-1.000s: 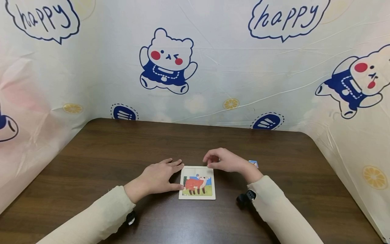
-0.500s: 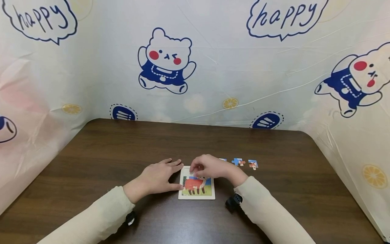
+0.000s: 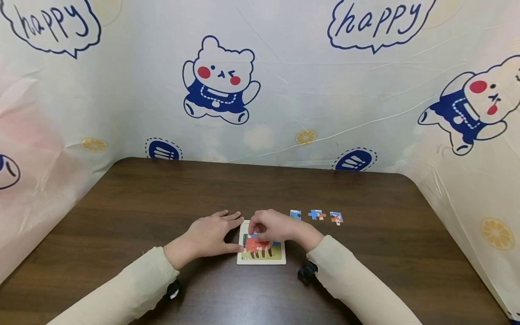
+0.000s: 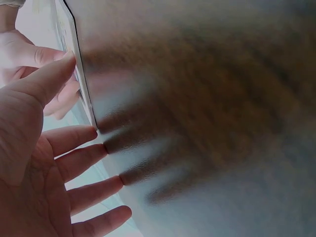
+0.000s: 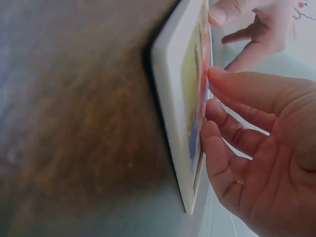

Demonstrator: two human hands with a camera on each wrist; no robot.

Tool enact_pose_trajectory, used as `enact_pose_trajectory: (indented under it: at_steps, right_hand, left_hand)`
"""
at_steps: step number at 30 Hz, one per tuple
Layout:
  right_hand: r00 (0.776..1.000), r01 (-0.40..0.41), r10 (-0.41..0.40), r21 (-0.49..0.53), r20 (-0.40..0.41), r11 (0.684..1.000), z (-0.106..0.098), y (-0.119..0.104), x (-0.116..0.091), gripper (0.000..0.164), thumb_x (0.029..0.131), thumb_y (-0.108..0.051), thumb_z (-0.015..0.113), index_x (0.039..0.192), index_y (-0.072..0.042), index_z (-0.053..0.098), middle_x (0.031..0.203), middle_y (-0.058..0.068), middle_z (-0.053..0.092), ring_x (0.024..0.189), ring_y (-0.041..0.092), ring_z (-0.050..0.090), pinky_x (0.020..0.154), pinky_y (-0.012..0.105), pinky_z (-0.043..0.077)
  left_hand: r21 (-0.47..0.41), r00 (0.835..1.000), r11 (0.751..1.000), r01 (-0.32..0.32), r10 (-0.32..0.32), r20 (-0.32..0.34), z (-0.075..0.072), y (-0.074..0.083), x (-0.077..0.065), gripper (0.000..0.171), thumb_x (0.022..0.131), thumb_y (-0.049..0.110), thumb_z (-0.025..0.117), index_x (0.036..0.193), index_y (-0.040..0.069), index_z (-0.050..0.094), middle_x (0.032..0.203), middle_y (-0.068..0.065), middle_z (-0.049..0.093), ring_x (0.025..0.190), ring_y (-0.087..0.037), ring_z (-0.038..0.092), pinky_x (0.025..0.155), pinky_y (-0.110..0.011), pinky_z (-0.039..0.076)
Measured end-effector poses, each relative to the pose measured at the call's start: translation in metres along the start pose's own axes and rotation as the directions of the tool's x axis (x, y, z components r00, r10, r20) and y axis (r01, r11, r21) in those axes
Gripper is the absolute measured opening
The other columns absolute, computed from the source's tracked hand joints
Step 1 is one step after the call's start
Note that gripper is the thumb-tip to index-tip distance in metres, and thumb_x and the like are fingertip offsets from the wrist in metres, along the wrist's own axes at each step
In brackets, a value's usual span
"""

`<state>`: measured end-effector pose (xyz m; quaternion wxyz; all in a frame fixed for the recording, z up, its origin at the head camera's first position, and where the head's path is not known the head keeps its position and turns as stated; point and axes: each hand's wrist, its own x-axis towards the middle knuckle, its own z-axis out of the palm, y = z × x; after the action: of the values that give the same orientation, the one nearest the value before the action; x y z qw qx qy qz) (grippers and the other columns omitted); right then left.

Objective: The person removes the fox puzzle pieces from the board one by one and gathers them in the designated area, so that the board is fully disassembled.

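A small square jigsaw puzzle (image 3: 260,262) in a pale frame lies on the table, showing a red animal on grass. My left hand (image 3: 207,236) is spread beside it; the thumb rests on the frame's left edge, with the other fingertips near its upper left corner. Over the puzzle's upper part, my right hand (image 3: 271,225) has curled fingers and thumb close together. A blue sliver of a puzzle piece (image 5: 207,89) shows at the right thumb's tip in the right wrist view; the fingers mostly hide it. The upper part of the picture is covered.
Beyond the right hand lie three loose pieces: a blue one (image 3: 295,214), a blue and orange one (image 3: 316,215) and one with an animal's head (image 3: 336,217). The brown table (image 3: 170,189) meets a printed curtain (image 3: 284,99) at the back and sides.
My right hand has moved left and down from the frame's upper right corner onto the puzzle, uncovering the loose pieces behind it. The left hand has stayed in place.
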<state>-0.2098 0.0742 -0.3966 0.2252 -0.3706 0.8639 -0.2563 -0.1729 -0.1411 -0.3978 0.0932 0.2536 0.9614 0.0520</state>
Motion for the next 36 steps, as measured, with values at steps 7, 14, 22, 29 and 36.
enact_pose_trajectory:
  at_steps: [7,14,22,29,36]
  right_hand:
    - [1.0,-0.018,0.018,0.001,0.005,1.0,0.0021,0.0001,0.002,0.011,0.092,-0.001,0.065,0.1,-0.009,0.065,0.092,0.003,0.054,0.079,0.011,0.048,0.071,0.021,0.046]
    - [1.0,-0.02,0.02,0.03,-0.004,0.999,0.0026,0.0007,0.0022,0.011,0.092,0.0,0.065,0.099,-0.008,0.065,0.093,0.003,0.054,0.08,0.011,0.048,0.071,0.021,0.045]
    - [1.0,-0.004,0.006,0.08,-0.025,0.997,-0.0004,-0.0013,0.001,0.008,0.093,-0.001,0.066,0.097,-0.007,0.065,0.087,0.002,0.057,0.077,0.011,0.05,0.069,0.021,0.044]
    - [1.0,0.002,0.0,0.16,-0.01,0.987,-0.0016,-0.0024,0.0003,0.007,0.094,0.0,0.063,0.095,-0.006,0.065,0.08,-0.001,0.057,0.072,0.009,0.052,0.062,0.02,0.047]
    - [1.0,0.024,-0.021,0.19,-0.017,0.981,-0.0018,-0.0015,-0.0006,0.005,0.094,0.0,0.063,0.095,-0.004,0.065,0.082,0.0,0.059,0.075,0.009,0.053,0.067,0.02,0.047]
  left_hand:
    - [0.0,1.0,1.0,0.008,-0.008,0.001,-0.0008,-0.0009,0.0008,0.077,0.082,0.062,0.07,0.144,0.019,0.054,0.153,-0.004,0.048,0.14,-0.036,0.046,0.092,-0.053,0.054]
    - [-0.002,1.0,1.0,0.008,-0.008,0.002,-0.0007,-0.0009,0.0012,0.076,0.083,0.062,0.07,0.144,0.019,0.054,0.153,-0.004,0.048,0.14,-0.035,0.046,0.093,-0.053,0.053]
    - [-0.002,1.0,1.0,0.011,-0.011,0.005,-0.0019,0.0003,0.001,0.076,0.083,0.061,0.07,0.144,0.019,0.054,0.153,-0.004,0.049,0.14,-0.035,0.046,0.093,-0.053,0.054]
    - [-0.002,1.0,1.0,0.01,-0.01,0.004,-0.0013,0.0006,0.0002,0.076,0.083,0.061,0.07,0.144,0.02,0.054,0.153,-0.004,0.049,0.14,-0.035,0.046,0.091,-0.052,0.054]
    - [-0.008,1.0,1.0,0.01,-0.01,0.006,-0.0003,0.0005,-0.0006,0.077,0.083,0.061,0.07,0.145,0.02,0.054,0.153,-0.004,0.048,0.14,-0.035,0.045,0.092,-0.054,0.054]
